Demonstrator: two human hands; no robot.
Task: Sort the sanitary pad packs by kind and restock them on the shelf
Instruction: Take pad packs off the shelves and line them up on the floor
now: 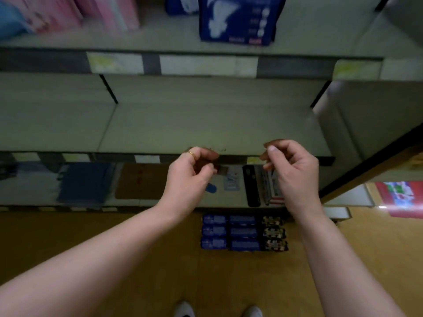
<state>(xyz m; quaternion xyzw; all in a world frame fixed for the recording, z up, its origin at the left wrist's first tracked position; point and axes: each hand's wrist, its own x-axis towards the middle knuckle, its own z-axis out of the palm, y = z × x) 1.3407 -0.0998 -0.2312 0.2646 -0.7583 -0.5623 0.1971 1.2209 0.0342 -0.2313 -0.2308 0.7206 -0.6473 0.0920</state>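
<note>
Watching remotely, I saw the shelf (206, 124) fill the upper half of the frame, with a blue pack (238, 19) standing at top centre. On the wooden floor (114, 236), low centre, lay the packs (243, 233): three rows, two blue columns and a dark patterned column to the right. Each pack lay flat, its long axis running left to right. I judged them light, soft and slick in their wrap, best taken across the short width, thumb on one long edge and fingers on the other. The left hand (190, 175) and right hand (293, 172) hovered mid-frame, fingers curled, no pack in either. Whether they pinched anything small I could not tell.
</note>
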